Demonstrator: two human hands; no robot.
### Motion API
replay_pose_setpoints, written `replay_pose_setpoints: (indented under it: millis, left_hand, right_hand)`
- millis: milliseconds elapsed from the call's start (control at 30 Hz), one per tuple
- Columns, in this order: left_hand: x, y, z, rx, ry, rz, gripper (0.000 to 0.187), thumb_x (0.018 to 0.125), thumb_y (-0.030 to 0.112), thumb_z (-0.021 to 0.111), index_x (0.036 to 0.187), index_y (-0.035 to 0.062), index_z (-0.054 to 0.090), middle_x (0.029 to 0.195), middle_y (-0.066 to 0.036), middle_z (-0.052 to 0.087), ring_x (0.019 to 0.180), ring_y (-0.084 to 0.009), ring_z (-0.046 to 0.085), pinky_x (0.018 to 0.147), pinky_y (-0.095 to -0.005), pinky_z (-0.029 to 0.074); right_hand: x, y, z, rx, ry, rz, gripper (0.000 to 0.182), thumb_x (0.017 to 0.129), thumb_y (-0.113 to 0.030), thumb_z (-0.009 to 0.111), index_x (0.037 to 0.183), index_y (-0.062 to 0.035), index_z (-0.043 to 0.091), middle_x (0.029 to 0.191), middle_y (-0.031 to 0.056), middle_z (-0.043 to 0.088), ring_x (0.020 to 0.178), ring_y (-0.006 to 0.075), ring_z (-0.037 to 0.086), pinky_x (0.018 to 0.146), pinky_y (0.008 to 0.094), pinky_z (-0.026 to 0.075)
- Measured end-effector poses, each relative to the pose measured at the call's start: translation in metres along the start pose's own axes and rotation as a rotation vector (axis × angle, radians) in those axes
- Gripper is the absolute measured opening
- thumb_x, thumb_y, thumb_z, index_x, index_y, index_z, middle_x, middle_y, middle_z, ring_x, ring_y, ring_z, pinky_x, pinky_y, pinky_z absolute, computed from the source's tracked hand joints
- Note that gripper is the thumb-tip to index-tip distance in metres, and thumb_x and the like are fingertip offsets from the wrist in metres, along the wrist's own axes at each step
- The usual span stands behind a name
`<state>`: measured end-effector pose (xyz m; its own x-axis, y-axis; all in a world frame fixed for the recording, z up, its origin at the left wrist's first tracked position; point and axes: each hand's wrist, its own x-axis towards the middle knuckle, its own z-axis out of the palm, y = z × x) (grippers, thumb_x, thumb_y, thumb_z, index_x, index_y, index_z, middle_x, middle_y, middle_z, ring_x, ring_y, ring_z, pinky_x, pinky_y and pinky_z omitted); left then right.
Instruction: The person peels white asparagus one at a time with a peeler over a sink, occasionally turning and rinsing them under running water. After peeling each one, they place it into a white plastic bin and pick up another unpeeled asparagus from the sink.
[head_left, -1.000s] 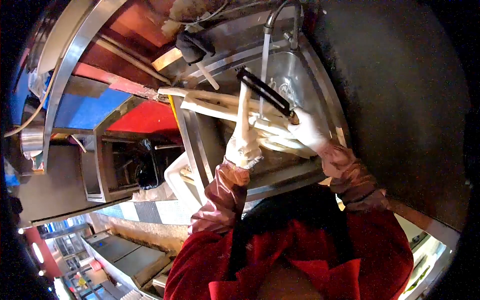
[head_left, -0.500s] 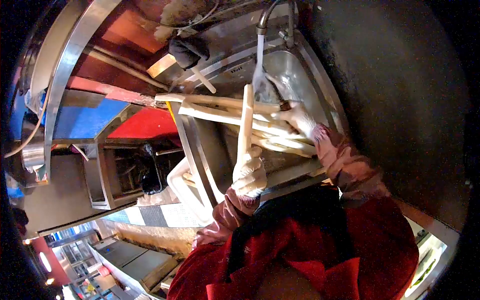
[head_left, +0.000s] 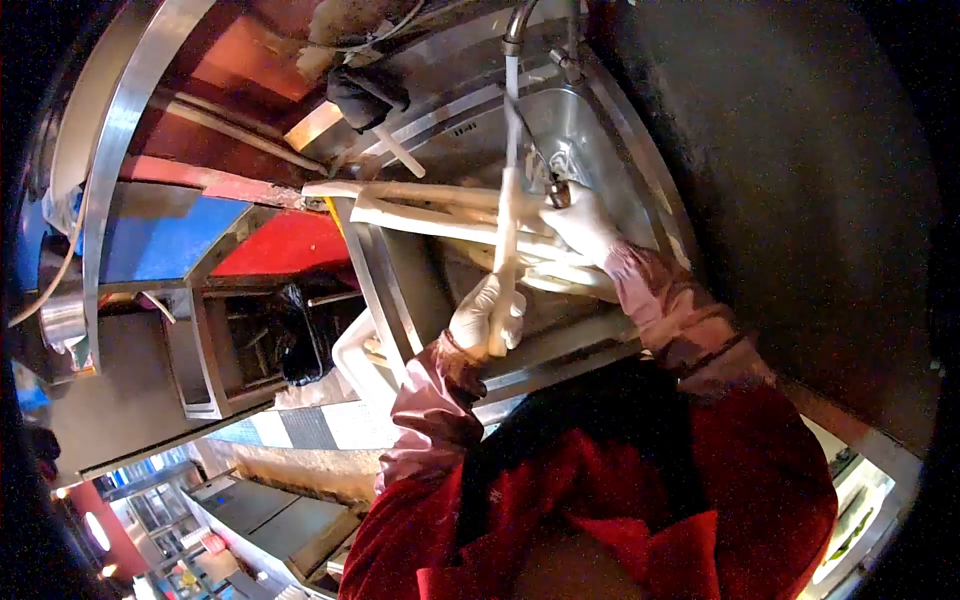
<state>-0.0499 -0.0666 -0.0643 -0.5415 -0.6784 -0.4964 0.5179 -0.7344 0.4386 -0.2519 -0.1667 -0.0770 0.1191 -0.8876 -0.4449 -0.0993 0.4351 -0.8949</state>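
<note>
My gloved left hand (head_left: 485, 318) is closed around the lower part of a long pale peeled root (head_left: 508, 225), held upright in view over the sink (head_left: 625, 130). Its upper end meets the stream of water (head_left: 512, 110) from the faucet (head_left: 514, 38). My gloved right hand (head_left: 583, 220) is shut on a tool with a dark end (head_left: 559, 194) and thin metal, whose kind I cannot tell. Several more long pale roots (head_left: 430, 222) lie across the sink, passing behind the held one, some overhanging its left rim.
A black cloth-like bundle (head_left: 368, 98) with a pale stick rests on the sink's back ledge. Left of the sink are a white tub (head_left: 355, 350), a red panel (head_left: 275, 248) and a black plastic bag (head_left: 298, 365). A dark wall (head_left: 800, 200) stands on the right.
The held root has shifted up under the running water, and my left hand has moved slightly left and up. My right hand has drawn slightly left and up with the tool.
</note>
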Motion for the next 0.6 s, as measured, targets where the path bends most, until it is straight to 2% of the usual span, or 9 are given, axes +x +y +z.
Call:
replay_pose_setpoints:
  millis: [133,200,233,267,333,367,400,467,600]
  left_hand:
    - [-0.003,0.010,0.009,0.107,0.137,0.120,0.037,0.091,0.044,0.048,0.110,0.0119,0.046,0.074,-0.005,0.054,0.050,-0.0147,0.051,0.040,-0.0292,0.043]
    - [-0.004,0.015,0.024,0.127,0.166,0.147,0.036,0.092,0.042,0.048,0.111,0.0116,0.046,0.072,-0.005,0.054,0.048,-0.0149,0.051,0.038,-0.0286,0.042]
    - [-0.005,0.019,0.035,0.263,0.310,0.114,0.036,0.092,0.041,0.048,0.112,0.0113,0.045,0.071,-0.005,0.053,0.046,-0.0150,0.050,0.036,-0.0283,0.041]
    - [-0.007,0.022,0.041,0.399,0.455,0.077,0.035,0.092,0.040,0.048,0.113,0.0111,0.045,0.069,-0.005,0.053,0.043,-0.0152,0.048,0.035,-0.0280,0.039]
    - [-0.013,0.016,0.029,0.487,0.428,0.103,0.036,0.093,0.038,0.048,0.116,0.0111,0.044,0.066,-0.004,0.051,0.040,-0.0152,0.046,0.034,-0.0280,0.038]
    - [-0.015,0.011,0.018,0.505,0.319,0.139,0.036,0.093,0.037,0.048,0.116,0.0110,0.044,0.066,-0.004,0.051,0.040,-0.0148,0.047,0.034,-0.0282,0.039]
    - [-0.018,0.008,0.010,0.523,0.212,0.175,0.035,0.093,0.036,0.048,0.117,0.0109,0.044,0.066,-0.004,0.051,0.040,-0.0145,0.047,0.034,-0.0283,0.039]
    - [-0.016,0.013,0.003,0.544,0.120,0.182,0.038,0.094,0.040,0.043,0.117,0.0096,0.044,0.065,-0.005,0.052,0.041,-0.0152,0.049,0.035,-0.0280,0.041]
    - [-0.009,0.018,-0.003,-0.043,0.070,0.098,0.045,0.095,0.048,0.031,0.098,0.0085,0.051,0.069,-0.007,0.055,0.042,-0.0161,0.050,0.034,-0.0280,0.041]
  right_hand:
    - [-0.037,-0.001,-0.012,-0.964,0.135,-0.549,0.026,0.072,-0.016,0.068,0.094,-0.0052,0.058,0.074,0.0119,0.063,0.062,0.0233,0.061,0.060,0.0379,0.049]
    - [-0.038,0.010,-0.006,-1.101,0.002,-0.584,0.027,0.073,-0.019,0.066,0.096,-0.0066,0.059,0.074,0.0144,0.062,0.064,0.0257,0.061,0.060,0.0401,0.049]
    - [-0.031,0.019,-0.004,-0.999,0.165,-0.975,0.025,0.074,-0.017,0.062,0.097,-0.0087,0.060,0.073,0.0152,0.061,0.064,0.0296,0.061,0.057,0.0423,0.048]
    - [-0.021,0.025,-0.009,-0.997,0.167,-0.976,0.025,0.074,-0.017,0.062,0.097,-0.0087,0.060,0.073,0.0152,0.061,0.064,0.0296,0.061,0.057,0.0423,0.048]
    - [0.003,0.020,-0.026,-1.022,0.053,-0.407,0.022,0.073,-0.014,0.060,0.095,-0.0094,0.060,0.074,0.0153,0.061,0.066,0.0339,0.061,0.059,0.0434,0.048]
    - [0.013,0.016,-0.038,-1.093,0.197,-0.496,0.021,0.076,-0.014,0.058,0.096,-0.0086,0.061,0.078,0.0152,0.063,0.069,0.0353,0.061,0.061,0.0444,0.048]
    - [0.024,0.008,-0.050,-0.934,0.119,-0.248,0.021,0.078,-0.017,0.059,0.096,-0.0076,0.061,0.081,0.0170,0.064,0.072,0.0345,0.062,0.063,0.0446,0.048]
    - [0.024,0.002,-0.061,-1.006,0.144,-0.187,0.021,0.079,-0.020,0.059,0.096,-0.0064,0.061,0.081,0.0171,0.064,0.071,0.0341,0.062,0.063,0.0438,0.048]
    - [-0.030,-0.004,-0.026,-0.941,0.004,-0.404,0.025,0.076,-0.017,0.064,0.097,-0.0061,0.060,0.077,0.0167,0.062,0.067,0.0316,0.062,0.057,0.0404,0.048]
